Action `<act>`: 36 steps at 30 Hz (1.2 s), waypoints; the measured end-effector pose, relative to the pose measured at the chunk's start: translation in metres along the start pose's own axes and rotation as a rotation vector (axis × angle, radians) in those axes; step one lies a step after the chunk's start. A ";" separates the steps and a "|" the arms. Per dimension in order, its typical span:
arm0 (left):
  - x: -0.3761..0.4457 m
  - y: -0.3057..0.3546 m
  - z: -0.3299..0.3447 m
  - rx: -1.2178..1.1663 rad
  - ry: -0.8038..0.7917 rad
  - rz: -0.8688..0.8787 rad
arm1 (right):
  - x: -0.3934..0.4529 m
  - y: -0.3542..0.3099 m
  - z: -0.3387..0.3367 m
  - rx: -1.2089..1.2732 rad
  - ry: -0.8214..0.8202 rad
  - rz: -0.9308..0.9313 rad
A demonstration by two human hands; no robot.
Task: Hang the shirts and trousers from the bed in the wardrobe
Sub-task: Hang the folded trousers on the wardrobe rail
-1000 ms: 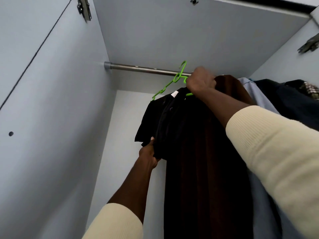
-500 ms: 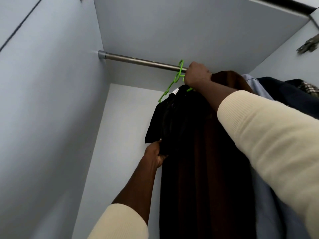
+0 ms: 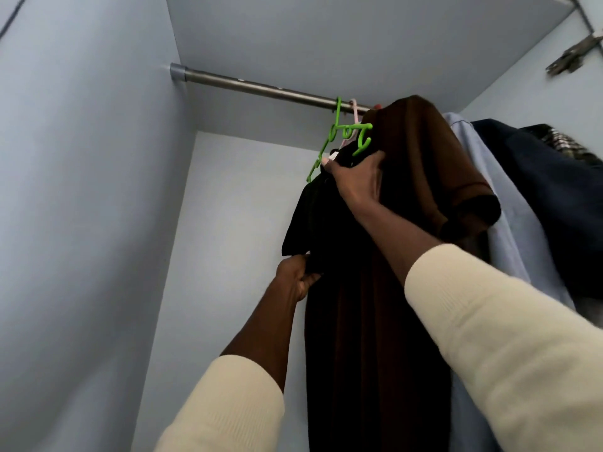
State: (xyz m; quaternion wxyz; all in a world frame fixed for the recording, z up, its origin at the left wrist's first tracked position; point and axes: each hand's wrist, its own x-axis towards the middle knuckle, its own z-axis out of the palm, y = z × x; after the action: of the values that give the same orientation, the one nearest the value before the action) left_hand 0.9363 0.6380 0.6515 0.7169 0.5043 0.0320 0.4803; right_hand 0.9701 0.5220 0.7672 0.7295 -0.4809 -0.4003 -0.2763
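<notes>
We see black shirt (image 3: pixel 313 203) on green hanger (image 3: pixel 332 138), hooked over rail (image 3: pixel 261 88); right hand (image 3: pixel 355 181) grips collar, left hand (image 3: pixel 298 277) pinches sleeve hem below

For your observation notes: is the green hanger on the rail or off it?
On. The green hanger has its hook over the rail, with the black shirt hanging below.

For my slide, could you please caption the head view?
Both hands steady a black shirt on a green hanger hooked over the wardrobe rail.
</notes>
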 end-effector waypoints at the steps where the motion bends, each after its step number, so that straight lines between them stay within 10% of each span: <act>1: 0.000 -0.004 0.003 0.025 -0.019 -0.007 | -0.009 0.008 0.001 0.041 -0.015 0.031; 10: 0.000 -0.030 -0.002 0.294 -0.037 0.044 | -0.058 0.052 0.010 -0.234 -0.152 0.137; 18: -0.020 -0.042 -0.034 1.350 0.056 0.599 | -0.086 0.057 0.007 -0.220 -0.138 0.012; 36: -0.243 -0.110 -0.057 1.940 0.223 0.211 | -0.276 0.123 -0.136 -0.215 -0.501 -0.011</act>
State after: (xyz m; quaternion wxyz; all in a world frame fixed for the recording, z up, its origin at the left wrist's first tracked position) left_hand 0.8480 0.4991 0.4345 -0.0622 0.8265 0.4348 0.3520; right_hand 0.9651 0.4489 0.4436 0.5509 -0.6069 -0.5392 -0.1936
